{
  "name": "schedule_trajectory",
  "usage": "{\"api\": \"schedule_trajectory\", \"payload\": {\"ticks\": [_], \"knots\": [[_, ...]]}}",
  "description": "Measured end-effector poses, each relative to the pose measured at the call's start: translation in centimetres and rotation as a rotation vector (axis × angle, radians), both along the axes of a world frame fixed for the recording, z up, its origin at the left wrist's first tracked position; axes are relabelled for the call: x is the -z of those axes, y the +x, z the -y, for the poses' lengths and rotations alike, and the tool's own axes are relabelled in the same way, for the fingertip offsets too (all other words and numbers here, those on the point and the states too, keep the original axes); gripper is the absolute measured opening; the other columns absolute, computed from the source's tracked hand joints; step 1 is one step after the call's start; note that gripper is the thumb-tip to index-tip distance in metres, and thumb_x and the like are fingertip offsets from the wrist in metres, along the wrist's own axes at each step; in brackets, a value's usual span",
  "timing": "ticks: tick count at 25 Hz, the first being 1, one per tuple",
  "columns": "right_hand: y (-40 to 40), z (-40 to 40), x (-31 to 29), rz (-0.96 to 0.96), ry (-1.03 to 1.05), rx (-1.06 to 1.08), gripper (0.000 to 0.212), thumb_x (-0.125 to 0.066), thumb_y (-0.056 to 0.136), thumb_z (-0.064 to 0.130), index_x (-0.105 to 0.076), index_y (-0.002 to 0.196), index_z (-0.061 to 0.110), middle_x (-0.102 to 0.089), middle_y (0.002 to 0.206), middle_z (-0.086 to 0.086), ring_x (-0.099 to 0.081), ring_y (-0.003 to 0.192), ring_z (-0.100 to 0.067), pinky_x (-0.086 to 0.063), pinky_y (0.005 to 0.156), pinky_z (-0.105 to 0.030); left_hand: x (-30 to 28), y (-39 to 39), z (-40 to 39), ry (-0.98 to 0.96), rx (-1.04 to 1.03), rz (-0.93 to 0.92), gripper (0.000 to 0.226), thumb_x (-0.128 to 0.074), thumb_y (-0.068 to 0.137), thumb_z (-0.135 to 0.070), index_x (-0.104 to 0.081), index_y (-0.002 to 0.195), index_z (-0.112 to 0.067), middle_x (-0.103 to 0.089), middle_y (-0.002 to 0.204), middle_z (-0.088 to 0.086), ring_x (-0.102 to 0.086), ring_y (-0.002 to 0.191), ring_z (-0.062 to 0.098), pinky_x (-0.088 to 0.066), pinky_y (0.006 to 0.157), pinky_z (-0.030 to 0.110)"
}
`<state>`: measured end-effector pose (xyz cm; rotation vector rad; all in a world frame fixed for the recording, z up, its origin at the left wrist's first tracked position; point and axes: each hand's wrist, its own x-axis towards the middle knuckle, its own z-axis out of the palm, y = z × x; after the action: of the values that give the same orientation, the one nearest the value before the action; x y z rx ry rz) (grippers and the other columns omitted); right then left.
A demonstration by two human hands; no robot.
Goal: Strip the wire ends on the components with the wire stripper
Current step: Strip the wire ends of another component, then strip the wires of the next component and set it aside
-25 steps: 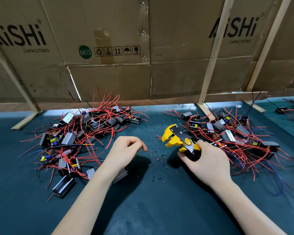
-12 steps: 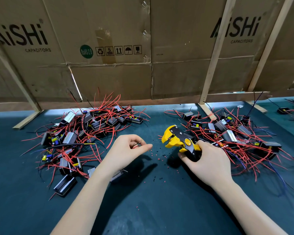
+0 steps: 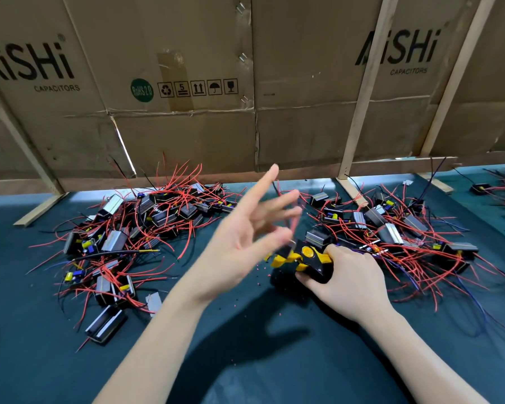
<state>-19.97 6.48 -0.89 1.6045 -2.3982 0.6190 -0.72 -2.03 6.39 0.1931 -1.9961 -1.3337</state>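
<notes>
The right hand (image 3: 344,282) grips the wire stripper (image 3: 301,258) low on the mat (image 3: 41,345), the left hand (image 3: 245,237) hovers spread and empty, and reaching into the far components (image 3: 391,228) risks snagging tangled wires.

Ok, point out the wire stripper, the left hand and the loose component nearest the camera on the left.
wire stripper (image 3: 307,252), head view, on its orange pivot knob.
left hand (image 3: 233,252), head view, on the open palm.
loose component (image 3: 105,324), head view, on its black and silver body, bottom of the left pile.
</notes>
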Motion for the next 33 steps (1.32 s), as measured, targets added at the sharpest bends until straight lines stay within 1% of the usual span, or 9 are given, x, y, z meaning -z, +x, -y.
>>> {"api": "schedule_trajectory", "payload": {"ticks": [3,8,12,14,16,18,22,28,33], "knots": [[0.3,-0.1,-0.2,0.048,-0.053,-0.030,0.046,-0.062,0.072,0.072,-0.055,0.078,0.027,-0.067,0.081,0.006,-0.065,0.088,-0.021,-0.044,0.074,-0.034,1.1,-0.7,-0.4,-0.001,0.119,0.149,0.097,-0.060,0.090,0.003,0.006,0.156,-0.024,-0.049,0.148,0.004,-0.049,0.134,0.018,-0.040,0.107,0.031],[-0.4,-0.6,0.0,0.453,-0.209,0.070,0.043,-0.072,0.070,0.060,-0.057,0.074,0.019,-0.064,0.068,0.004,-0.063,0.074,-0.024,-0.051,0.071,-0.038,0.7,2.3,1.7,0.006,-0.290,0.050,0.040,-0.060,0.089,-0.007,-0.059,0.128,-0.015,-0.076,0.100,0.004,-0.067,0.097,0.013,-0.046,0.088,0.018],[-1.7,0.1,-2.2,0.986,-0.386,0.018,0.021,-0.072,0.087,0.032,-0.064,0.076,0.016,-0.065,0.062,0.010,-0.064,0.070,-0.007,-0.042,0.064,-0.010,0.8,4.9,5.2,0.173,-0.713,0.033,0.023,-0.058,0.091,0.001,-0.072,0.096,-0.016,-0.076,0.088,0.003,-0.068,0.079,0.004,-0.046,0.073,0.016],[-3.6,0.1,-2.9,1.231,-0.331,-0.009,0.036,-0.070,0.086,0.034,-0.066,0.086,-0.002,-0.052,0.051,0.008,-0.053,0.050,-0.010,-0.038,0.054,-0.019,1.6,6.8,7.3,0.162,-0.986,0.170,0.018,-0.061,0.089,-0.002,-0.073,0.096,-0.014,-0.074,0.097,0.009,-0.066,0.085,0.011,-0.045,0.075,0.023],[-4.8,-0.4,-3.3,1.564,-0.140,-0.082,0.068,-0.066,0.076,0.053,-0.065,0.108,-0.007,-0.049,0.061,-0.008,-0.047,0.052,-0.022,-0.037,0.055,-0.031,2.4,9.1,8.9,0.001,-1.298,0.476,0.027,-0.064,0.087,-0.010,-0.068,0.113,-0.010,-0.065,0.115,0.020,-0.057,0.109,0.032,-0.045,0.091,0.038],[-5.2,-0.6,-3.1,1.853,-0.021,-0.212,0.074,-0.061,0.076,0.059,-0.066,0.107,-0.008,-0.050,0.069,-0.015,-0.049,0.059,-0.029,-0.042,0.058,-0.035,3.2,11.3,9.8,-0.056,-1.516,0.704,0.042,-0.065,0.086,-0.015,-0.056,0.126,-0.004,-0.051,0.128,0.030,-0.043,0.121,0.046,-0.036,0.100,0.050],[-3.7,-0.3,-2.7,2.194,-0.075,-0.413,0.068,-0.072,0.069,0.057,-0.070,0.096,-0.006,-0.056,0.081,-0.014,-0.056,0.068,-0.028,-0.051,0.062,-0.036,4.4,13.7,10.5,-0.048,-1.579,0.830,0.044,-0.068,0.088,-0.025,-0.057,0.119,0.004,-0.058,0.120,0.033,-0.049,0.114,0.051,-0.036,0.095,0.050],[-1.9,0.1,-1.9,2.085,-0.323,-0.507,0.047,-0.064,0.080,0.039,-0.058,0.109,0.004,-0.056,0.085,-0.013,-0.060,0.080,-0.030,-0.048,0.081,-0.038,4.2,13.6,10.5,-0.076,-1.505,0.494,0.022,-0.071,0.087,-0.022,-0.069,0.103,-0.008,-0.071,0.102,0.016,-0.060,0.102,0.039,-0.044,0.090,0.044],[-1.3,0.0,-1.3,1.495,-0.403,-0.442,0.036,-0.066,0.078,0.028,-0.060,0.107,0.008,-0.059,0.083,-0.015,-0.065,0.082,-0.034,-0.049,0.080,-0.044,3.1,12.7,10.4,-0.136,-1.459,0.114,0.023,-0.067,0.089,-0.018,-0.066,0.110,-0.010,-0.067,0.108,0.013,-0.061,0.101,0.028,-0.043,0.097,0.038]]}}
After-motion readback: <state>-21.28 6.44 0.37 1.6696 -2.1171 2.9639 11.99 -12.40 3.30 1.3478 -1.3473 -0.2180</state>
